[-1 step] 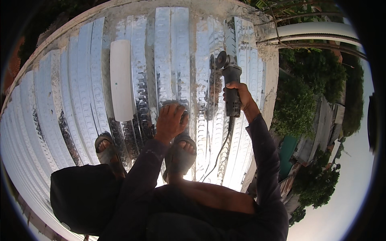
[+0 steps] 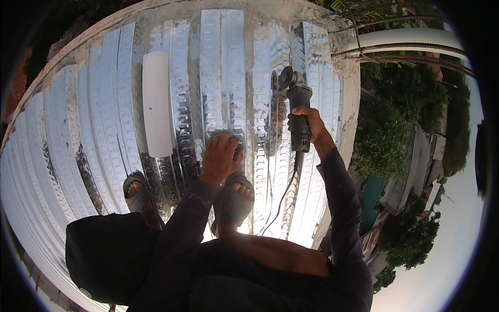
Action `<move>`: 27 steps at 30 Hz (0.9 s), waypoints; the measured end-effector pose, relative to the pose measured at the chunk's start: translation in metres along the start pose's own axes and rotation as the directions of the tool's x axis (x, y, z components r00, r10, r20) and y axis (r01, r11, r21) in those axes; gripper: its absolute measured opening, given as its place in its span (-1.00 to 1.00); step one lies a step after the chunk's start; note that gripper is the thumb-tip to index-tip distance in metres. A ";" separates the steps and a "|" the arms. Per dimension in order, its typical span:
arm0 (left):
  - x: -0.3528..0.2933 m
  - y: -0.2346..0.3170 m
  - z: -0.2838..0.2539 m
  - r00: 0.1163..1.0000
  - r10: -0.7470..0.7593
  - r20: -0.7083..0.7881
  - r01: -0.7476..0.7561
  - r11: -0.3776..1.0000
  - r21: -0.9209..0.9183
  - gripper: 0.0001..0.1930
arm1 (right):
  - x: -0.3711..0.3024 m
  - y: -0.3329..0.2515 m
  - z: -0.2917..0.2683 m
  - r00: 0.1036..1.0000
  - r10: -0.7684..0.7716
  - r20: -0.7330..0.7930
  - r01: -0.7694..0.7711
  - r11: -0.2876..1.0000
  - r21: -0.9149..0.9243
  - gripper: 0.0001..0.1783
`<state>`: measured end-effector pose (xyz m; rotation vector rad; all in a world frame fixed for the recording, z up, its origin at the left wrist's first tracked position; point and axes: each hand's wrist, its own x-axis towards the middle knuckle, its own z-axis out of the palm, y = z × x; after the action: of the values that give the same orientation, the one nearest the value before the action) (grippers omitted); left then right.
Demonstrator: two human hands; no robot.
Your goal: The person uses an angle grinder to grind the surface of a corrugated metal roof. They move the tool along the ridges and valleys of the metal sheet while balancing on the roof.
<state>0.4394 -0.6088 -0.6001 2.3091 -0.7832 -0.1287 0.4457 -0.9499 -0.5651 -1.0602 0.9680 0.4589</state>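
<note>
Silvery metal (image 2: 223, 67) lies under the left hand (image 2: 220, 157) — fingers bunched, gripping or merely propping, I cannot tell — while the right hand (image 2: 313, 124) wraps its fingers round the grinder (image 2: 300, 99) at right, disc (image 2: 285, 77) far, likely to spare the feet (image 2: 241, 190).

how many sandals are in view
2: the left sandal, left of the left forearm; the right sandal, just below the left hand in the picture.

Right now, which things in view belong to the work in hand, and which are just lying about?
Seemingly in use:
- grinder, held in the right hand
- its cord
- metal sheets, beneath the left hand; whether that hand grips anything is unclear

Apparently just there:
- white strip, touched by neither hand
- trees, background
</note>
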 end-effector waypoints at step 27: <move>0.296 -0.269 -0.198 0.809 -0.583 -0.082 0.547 0.693 0.470 -0.32 | -0.102 0.027 0.111 0.977 0.007 -0.214 0.141 0.732 0.666 -0.53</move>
<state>0.8730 -0.5057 -0.5866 2.9766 -0.0865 -0.3309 0.4213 -0.8272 -0.4772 -0.4628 1.1508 -0.0913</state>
